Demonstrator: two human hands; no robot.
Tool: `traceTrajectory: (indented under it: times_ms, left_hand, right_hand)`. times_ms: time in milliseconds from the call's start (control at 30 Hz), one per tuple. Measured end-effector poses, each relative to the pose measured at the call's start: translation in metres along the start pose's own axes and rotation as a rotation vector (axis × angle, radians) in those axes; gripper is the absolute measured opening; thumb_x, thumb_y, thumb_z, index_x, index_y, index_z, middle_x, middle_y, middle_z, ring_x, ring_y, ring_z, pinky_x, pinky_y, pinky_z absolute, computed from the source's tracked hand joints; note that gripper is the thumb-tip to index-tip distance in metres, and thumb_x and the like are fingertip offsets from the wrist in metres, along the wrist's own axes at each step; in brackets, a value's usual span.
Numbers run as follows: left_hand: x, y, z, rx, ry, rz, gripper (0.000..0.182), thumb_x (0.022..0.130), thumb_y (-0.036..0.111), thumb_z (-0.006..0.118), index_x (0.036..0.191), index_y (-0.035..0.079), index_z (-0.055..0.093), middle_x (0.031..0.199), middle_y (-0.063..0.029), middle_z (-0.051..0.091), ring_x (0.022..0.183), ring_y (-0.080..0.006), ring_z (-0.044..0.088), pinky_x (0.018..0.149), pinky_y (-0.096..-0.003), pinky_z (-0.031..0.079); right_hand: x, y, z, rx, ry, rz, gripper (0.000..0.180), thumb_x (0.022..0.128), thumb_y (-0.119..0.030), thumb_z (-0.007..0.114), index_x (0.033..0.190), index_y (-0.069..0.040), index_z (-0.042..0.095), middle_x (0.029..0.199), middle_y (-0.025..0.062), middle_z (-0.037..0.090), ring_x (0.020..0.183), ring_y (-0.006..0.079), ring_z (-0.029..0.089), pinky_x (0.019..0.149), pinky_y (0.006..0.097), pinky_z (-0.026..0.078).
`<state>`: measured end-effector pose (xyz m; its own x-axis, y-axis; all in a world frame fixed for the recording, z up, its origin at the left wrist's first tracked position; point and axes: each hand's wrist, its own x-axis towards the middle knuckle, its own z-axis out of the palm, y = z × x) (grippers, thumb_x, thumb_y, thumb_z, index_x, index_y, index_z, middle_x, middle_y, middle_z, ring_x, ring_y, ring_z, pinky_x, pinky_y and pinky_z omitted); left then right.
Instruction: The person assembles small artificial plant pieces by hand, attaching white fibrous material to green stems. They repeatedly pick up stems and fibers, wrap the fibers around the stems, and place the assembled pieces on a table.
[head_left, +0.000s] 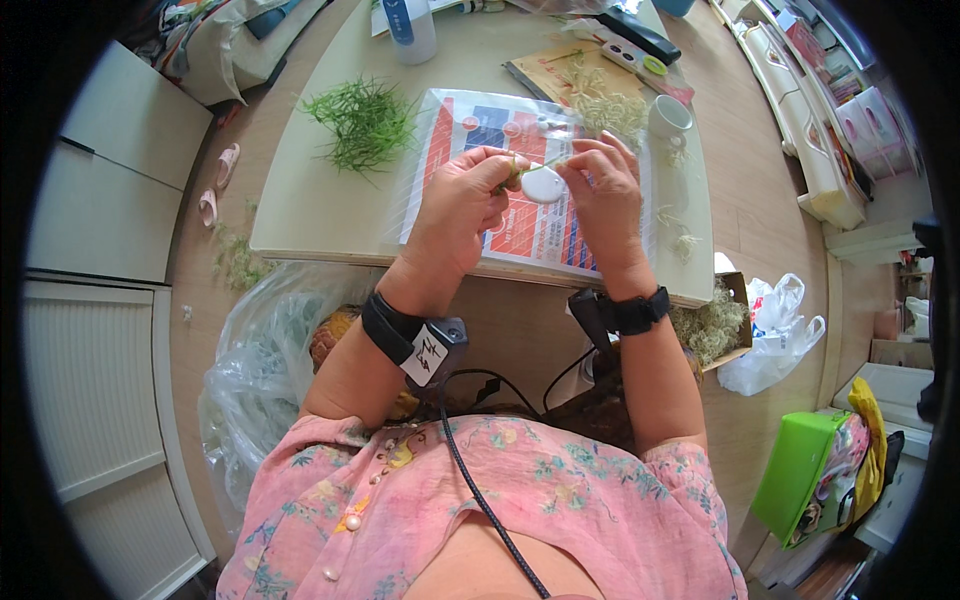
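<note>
My left hand (461, 195) pinches a thin green strand (546, 164) between thumb and fingertips, with a small greenish tuft at the fingers. The strand's other end meets the thumb and forefinger of my right hand (604, 184), whose other fingers are raised. Just below and between the hands lies a round white disc (543, 187), partly overlapped by the strand. Under it is a printed red, blue and white sheet (517, 240) in clear plastic. To the left sits a heap of green grass-like strands (361, 124); a pale, curly heap (611, 112) lies behind my right hand.
A white cup (670, 116) stands at the table's right side. Behind are a power strip (630, 58), a brown envelope (559, 71) and a white bottle (411, 34). A clear plastic bag (259, 382) and a box of pale strands (712, 322) flank my legs. Cables hang from wrist-worn devices.
</note>
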<state>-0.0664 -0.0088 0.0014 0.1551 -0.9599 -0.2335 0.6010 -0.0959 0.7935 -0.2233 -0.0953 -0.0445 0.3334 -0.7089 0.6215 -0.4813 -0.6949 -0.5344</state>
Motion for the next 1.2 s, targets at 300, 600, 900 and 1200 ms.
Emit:
traceTrajectory:
  times_ms: [300, 600, 900, 1200]
  left_hand:
    - [-0.007, -0.005, 0.014, 0.078, -0.042, -0.076, 0.007, 0.085, 0.01, 0.06, 0.086, 0.003, 0.057, 0.065, 0.0029, 0.047, 0.046, -0.0009, 0.032, 0.039, -0.0161, 0.022]
    - [-0.005, -0.011, 0.015, 0.071, -0.104, -0.085, 0.007, 0.082, 0.01, 0.061, 0.083, 0.004, 0.057, 0.067, 0.0019, 0.051, 0.044, 0.0002, 0.034, 0.038, -0.0172, 0.022]
    - [-0.007, -0.008, 0.015, 0.083, -0.111, -0.124, 0.008, 0.083, 0.011, 0.06, 0.085, 0.003, 0.058, 0.065, 0.0028, 0.046, 0.046, -0.0011, 0.03, 0.04, -0.0157, 0.022]
    - [-0.006, -0.008, 0.012, 0.08, -0.13, -0.141, 0.009, 0.084, 0.011, 0.06, 0.087, 0.003, 0.058, 0.066, 0.0024, 0.047, 0.046, -0.0011, 0.031, 0.04, -0.0155, 0.022]
  right_hand:
    - [-0.001, -0.035, -0.028, 1.438, -0.159, 0.743, 0.017, 0.093, -0.015, 0.056, 0.095, 0.002, 0.056, 0.097, 0.0154, 0.065, 0.088, 0.0185, 0.064, 0.081, 0.0296, 0.053]
    - [-0.005, -0.039, -0.029, 1.486, -0.155, 0.734, 0.018, 0.093, -0.016, 0.055, 0.097, 0.001, 0.054, 0.099, 0.0161, 0.065, 0.088, 0.0188, 0.064, 0.08, 0.0315, 0.054]
    - [-0.006, -0.037, -0.028, 1.468, -0.181, 0.737, 0.018, 0.092, -0.016, 0.057, 0.097, 0.001, 0.054, 0.098, 0.0146, 0.065, 0.087, 0.0178, 0.064, 0.079, 0.0301, 0.054]
    - [-0.007, -0.038, -0.029, 1.433, -0.188, 0.734, 0.016, 0.092, -0.014, 0.058, 0.096, 0.001, 0.055, 0.098, 0.014, 0.065, 0.088, 0.0177, 0.064, 0.08, 0.03, 0.055]
